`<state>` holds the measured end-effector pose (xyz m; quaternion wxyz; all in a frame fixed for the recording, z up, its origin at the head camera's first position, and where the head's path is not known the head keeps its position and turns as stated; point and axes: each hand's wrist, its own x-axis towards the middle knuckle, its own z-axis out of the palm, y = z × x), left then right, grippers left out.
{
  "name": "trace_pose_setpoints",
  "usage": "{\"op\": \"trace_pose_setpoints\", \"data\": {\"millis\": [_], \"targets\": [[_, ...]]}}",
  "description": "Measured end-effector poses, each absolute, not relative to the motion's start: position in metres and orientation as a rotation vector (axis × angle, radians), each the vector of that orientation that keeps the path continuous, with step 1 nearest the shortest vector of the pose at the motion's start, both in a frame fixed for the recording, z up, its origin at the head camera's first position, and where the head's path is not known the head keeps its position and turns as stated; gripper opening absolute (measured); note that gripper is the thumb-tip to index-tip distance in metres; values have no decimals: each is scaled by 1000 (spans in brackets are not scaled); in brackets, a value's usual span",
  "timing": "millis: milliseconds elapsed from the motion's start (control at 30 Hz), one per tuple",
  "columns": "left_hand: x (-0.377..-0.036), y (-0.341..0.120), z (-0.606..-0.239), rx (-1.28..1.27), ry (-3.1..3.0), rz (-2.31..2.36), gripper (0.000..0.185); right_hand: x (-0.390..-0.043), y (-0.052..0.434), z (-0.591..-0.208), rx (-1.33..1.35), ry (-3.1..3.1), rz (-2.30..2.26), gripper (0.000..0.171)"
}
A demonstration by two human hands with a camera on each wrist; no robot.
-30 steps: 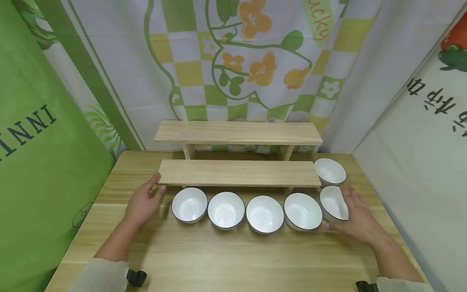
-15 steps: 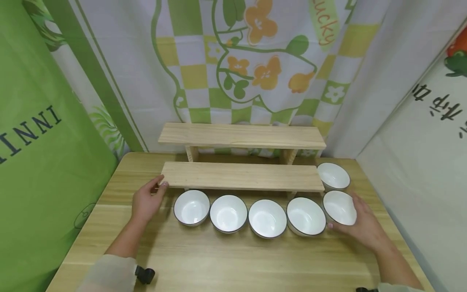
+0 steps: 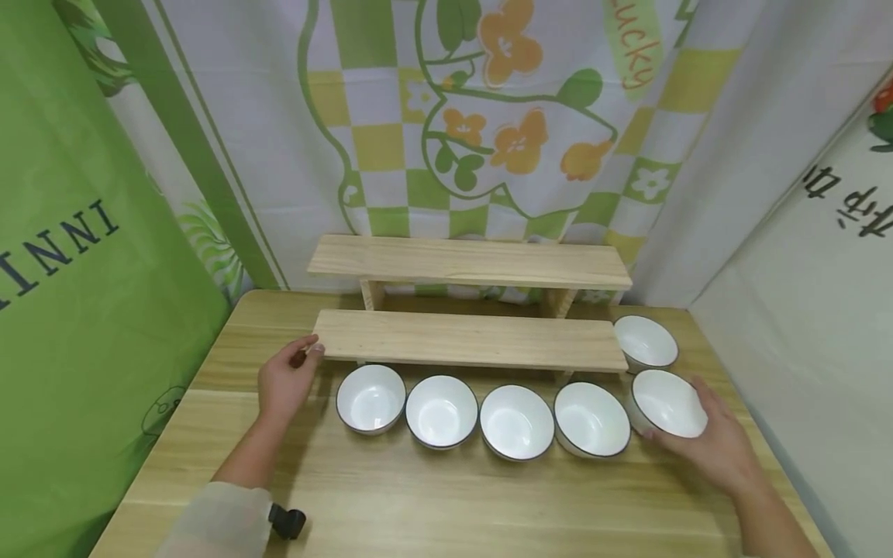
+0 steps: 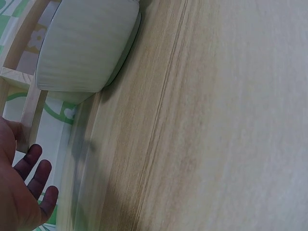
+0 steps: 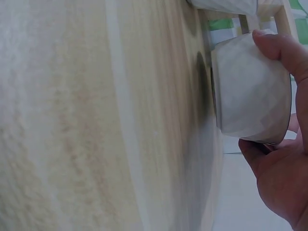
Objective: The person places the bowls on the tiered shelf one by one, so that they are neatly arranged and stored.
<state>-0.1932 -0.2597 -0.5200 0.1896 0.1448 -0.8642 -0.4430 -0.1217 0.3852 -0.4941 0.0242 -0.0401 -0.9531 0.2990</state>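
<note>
Five white bowls with dark rims stand in a row on the wooden table (image 3: 432, 496), in front of a two-tier wooden shelf (image 3: 470, 339). My right hand (image 3: 708, 438) grips the rightmost bowl (image 3: 668, 404), which tilts a little; in the right wrist view my thumb (image 5: 284, 48) and fingers wrap round the same bowl (image 5: 250, 91). A sixth bowl (image 3: 645, 341) stands behind it, beside the shelf's right end. My left hand (image 3: 296, 372) rests with relaxed fingers against the left end of the lower board, near the leftmost bowl (image 3: 371, 399). The left wrist view shows that bowl (image 4: 86, 43) and my straight fingers (image 4: 36, 166).
Both shelf boards are bare, the upper board (image 3: 469, 262) set further back. Printed curtains hang close behind the table, a green cloth (image 3: 84, 310) on the left and a white one (image 3: 816, 310) on the right. Bare tabletop lies in front of the bowls.
My right hand has closed round the rightmost bowl and tipped it slightly. My left hand has stayed at the shelf's left end. The view has shifted a little.
</note>
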Motion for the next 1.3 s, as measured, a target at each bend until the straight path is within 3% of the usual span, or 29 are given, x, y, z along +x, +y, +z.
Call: {"op": "trace_pose_setpoints", "data": {"millis": [467, 1300], "targets": [[-193, -260, -522, 423, -2399, -1266, 31, -129, 376, -469, -47, -2845, 989, 122], [-194, -262, -519, 410, -2395, -1329, 30, -170, 316, -422, 107, -2768, 1123, 113]]}}
